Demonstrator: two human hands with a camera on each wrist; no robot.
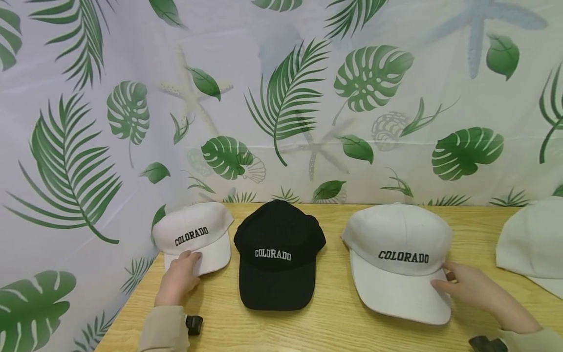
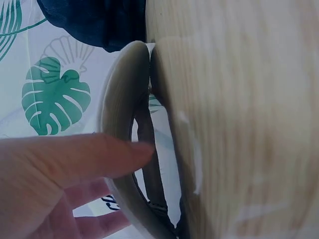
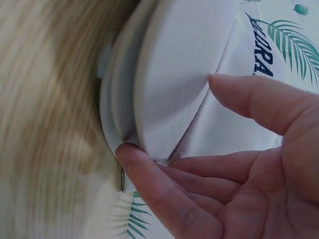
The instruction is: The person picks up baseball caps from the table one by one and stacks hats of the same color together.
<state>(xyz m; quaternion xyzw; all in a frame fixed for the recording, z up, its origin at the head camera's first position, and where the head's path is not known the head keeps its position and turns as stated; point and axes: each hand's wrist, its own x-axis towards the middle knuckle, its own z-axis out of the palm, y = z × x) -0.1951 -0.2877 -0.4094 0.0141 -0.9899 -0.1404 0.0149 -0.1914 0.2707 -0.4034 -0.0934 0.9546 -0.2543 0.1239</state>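
Observation:
At the left end of the table, my left hand (image 1: 178, 278) pinches the brim of a white baseball cap (image 1: 193, 220) lettered COLORADO. In the left wrist view the thumb reaches under the curved brim (image 2: 121, 94), and the other fingers lie on its upper side. My right hand (image 1: 475, 291) holds the right edge of another white COLORADO cap (image 1: 396, 230), its thumb on top of the brim. Layered brim edges (image 3: 174, 64) show in the right wrist view; whether caps are stacked there, I cannot tell. Between the hands sits a black COLORADO cap (image 1: 277, 288), untouched.
A further white cap (image 1: 534, 239) is cut off by the right side of the head view. All the caps rest on a light wood-grain table (image 1: 334, 322). Behind and to the left hangs a white cloth (image 1: 303, 186) printed with green leaves and starfish.

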